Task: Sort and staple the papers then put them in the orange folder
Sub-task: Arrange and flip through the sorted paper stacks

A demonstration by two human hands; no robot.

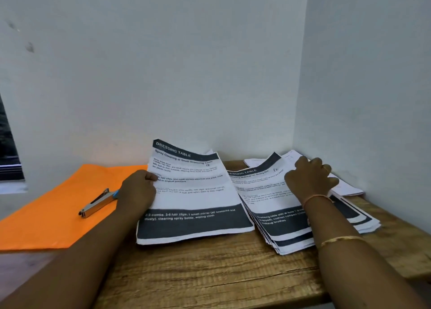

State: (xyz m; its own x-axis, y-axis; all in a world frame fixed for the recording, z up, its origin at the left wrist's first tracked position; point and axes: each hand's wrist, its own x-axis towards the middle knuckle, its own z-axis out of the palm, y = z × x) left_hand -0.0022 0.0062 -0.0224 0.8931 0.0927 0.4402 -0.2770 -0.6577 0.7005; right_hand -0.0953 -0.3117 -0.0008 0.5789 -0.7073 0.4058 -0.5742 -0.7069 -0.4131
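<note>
From the head camera, a wooden table [210,273] stands in the corner of two pale walls. The left hand [140,188] grips the left edge of a printed sheet [193,192] headed "DRESSING TABLE", with the thumb on the printed face and the fingers hidden under the paper. The sheet's near edge lies on the table, while its far end tilts up toward the wall. Just to the right, and partly under that sheet's right edge, lies a fanned pile of papers [275,222] with the same dark bands. The right hand [310,178] rests on top of the pile with its fingers bent over the far part. Whether they pinch a sheet or only press down, I cannot tell. A thin band [317,198] and a gold bangle [340,240] circle the right wrist and forearm. A few blank-side sheets [347,188] lie behind the pile in the corner. The orange folder [53,220] lies flat and closed at the table's left, and a metal stapler [96,204] rests on it, near the left hand.
</note>
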